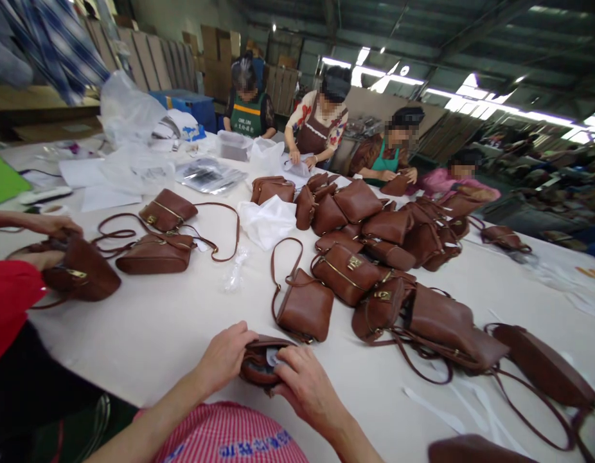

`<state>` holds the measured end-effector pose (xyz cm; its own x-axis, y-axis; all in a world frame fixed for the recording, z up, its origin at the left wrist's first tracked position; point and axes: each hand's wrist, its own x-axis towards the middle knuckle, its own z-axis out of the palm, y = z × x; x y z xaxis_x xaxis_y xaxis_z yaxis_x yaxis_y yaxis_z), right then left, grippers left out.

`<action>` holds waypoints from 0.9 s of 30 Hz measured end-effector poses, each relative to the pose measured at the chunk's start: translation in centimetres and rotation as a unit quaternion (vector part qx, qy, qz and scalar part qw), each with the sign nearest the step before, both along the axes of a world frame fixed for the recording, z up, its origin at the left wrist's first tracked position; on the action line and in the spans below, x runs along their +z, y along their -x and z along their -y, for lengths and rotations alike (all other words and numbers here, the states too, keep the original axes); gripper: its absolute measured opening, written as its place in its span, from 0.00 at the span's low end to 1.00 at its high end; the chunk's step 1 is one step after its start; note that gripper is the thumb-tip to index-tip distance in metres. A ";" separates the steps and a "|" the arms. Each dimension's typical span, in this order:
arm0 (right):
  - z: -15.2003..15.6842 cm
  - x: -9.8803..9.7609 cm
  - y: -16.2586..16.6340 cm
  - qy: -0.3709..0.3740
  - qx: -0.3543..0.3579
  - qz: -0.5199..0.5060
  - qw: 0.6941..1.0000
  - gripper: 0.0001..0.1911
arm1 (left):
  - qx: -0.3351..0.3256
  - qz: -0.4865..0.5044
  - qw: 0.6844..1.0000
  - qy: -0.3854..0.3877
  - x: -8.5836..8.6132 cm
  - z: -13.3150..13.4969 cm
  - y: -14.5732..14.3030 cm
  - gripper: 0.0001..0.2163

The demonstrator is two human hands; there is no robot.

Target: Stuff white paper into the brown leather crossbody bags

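Close to my body, just above the table, a small brown handbag (259, 370) has its mouth spread wide, with a dark lining and something pale inside. My left hand (226, 357) is closed on its left rim. On the other side, my right hand (300, 379) grips the right rim, its fingertips bent over the edge into the opening. The bag's lower part is partly hidden by my right hand. Just beyond it lies a brown bag with a looped strap (304, 305).
A big heap of brown bags (355, 199) covers the table's middle and right. At left, a co-worker in a red sleeve (13, 308) handles another bag (88, 270). White tissue (268, 222) and clear plastic (234, 273) lie between. Several co-workers work along the far side.
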<state>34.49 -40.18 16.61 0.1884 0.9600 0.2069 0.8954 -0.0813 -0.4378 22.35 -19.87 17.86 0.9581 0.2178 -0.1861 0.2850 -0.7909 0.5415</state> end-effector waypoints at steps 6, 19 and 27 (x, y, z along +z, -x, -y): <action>-1.3 0.5 -0.9 -0.047 -0.073 -0.064 0.994 0.05 | -0.035 0.122 0.986 0.112 -0.7 1.3 1.0 0.24; -0.4 0.7 1.7 0.123 -0.152 -0.005 0.981 0.06 | -0.121 0.097 0.987 -0.050 -2.2 1.4 0.3 0.14; -2.9 3.5 0.5 0.244 -0.121 -0.009 0.962 0.09 | -0.216 0.108 0.970 -0.015 1.4 2.6 -0.1 0.18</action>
<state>33.97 -37.30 20.12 0.4188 0.8695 -0.2619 0.8167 -0.4867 -0.3101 22.44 -22.48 19.22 0.9772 -0.2101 0.0299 -0.1940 -0.8272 0.5274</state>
